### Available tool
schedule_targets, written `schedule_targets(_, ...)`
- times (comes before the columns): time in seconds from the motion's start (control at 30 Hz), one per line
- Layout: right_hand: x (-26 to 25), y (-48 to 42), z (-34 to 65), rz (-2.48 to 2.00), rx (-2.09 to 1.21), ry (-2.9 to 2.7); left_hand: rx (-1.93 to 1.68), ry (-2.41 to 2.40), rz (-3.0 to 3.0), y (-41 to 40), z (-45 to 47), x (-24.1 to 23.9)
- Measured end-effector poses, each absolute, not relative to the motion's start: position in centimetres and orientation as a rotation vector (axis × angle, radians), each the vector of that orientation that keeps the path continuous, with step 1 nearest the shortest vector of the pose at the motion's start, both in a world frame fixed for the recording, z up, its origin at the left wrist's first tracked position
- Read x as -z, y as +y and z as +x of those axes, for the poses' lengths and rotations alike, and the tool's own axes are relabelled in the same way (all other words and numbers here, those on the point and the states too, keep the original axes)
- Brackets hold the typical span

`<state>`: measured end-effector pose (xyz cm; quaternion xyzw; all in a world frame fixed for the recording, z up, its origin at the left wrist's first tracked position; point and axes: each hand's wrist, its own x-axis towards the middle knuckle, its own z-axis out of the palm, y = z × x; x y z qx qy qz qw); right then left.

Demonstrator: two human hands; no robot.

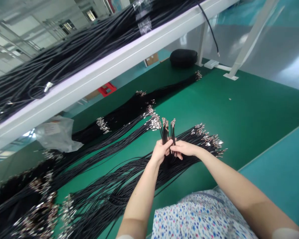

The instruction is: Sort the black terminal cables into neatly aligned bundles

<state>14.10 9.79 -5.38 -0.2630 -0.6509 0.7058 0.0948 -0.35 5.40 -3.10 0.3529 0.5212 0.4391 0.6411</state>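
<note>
My left hand is closed around a small upright bunch of black cables with coppery, metallic ends. Right beside it, my right hand grips a thinner bunch of the same cables, ends pointing up. Both hands meet above a large spread of black cables lying across the green table. The metal-tipped ends of that spread lie to the right of my hands. How the held cables run below my fingers is partly hidden.
More cable bundles lie farther back on the green table. A white shelf beam carrying thick black cables crosses above. A plastic bag hangs at left; a black case sits at the back near a white post.
</note>
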Motion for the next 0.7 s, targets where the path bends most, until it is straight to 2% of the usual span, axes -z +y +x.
schedule_targets(0.1, 4.8, 9.8, 13.8, -0.838, -2.066, -2.109, -0.904, 1.161, 0.813, 5.5, -0.5, 3.6)
schedule_targets(0.2, 4.6, 9.4, 13.6, -0.907, -1.906, -2.273, -0.857, 1.176, 0.866, 5.7, -0.6, 4.0)
schedule_targets(0.33, 6.4, 9.1, 14.7, -0.847, -1.992, -2.133, -0.914, 1.28, 0.992, 5.4, -0.9, 3.6)
schedule_targets(0.4, 8.4, 9.7, 16.3, -0.969, -1.941, -2.053, -0.965, 1.277, 0.966, 5.2, -1.5, 3.1)
schedule_targets(0.43, 9.5, 10.3, 17.4, -1.133, -1.77, -2.056, -0.986, 1.255, 0.924, 5.1, -1.9, 2.8)
schedule_targets(0.5, 11.7, 12.1, 19.5, -1.48, -1.197, -2.114, -1.013, 1.206, 0.829, 5.1, -2.8, 2.4)
schedule_targets(0.57, 13.3, 14.3, 21.3, -1.575, -0.712, -2.255, -1.033, 1.196, 0.776, 5.3, -3.6, 2.1)
schedule_targets(0.63, 14.1, 16.3, 22.2, -1.455, -0.525, -2.502, -1.044, 1.216, 0.776, 5.7, -4.1, 1.7)
schedule_targets(0.7, 14.0, 17.7, 22.3, -1.309, -0.473, -2.748, -1.037, 1.239, 0.8, 6.2, -4.4, 1.2)
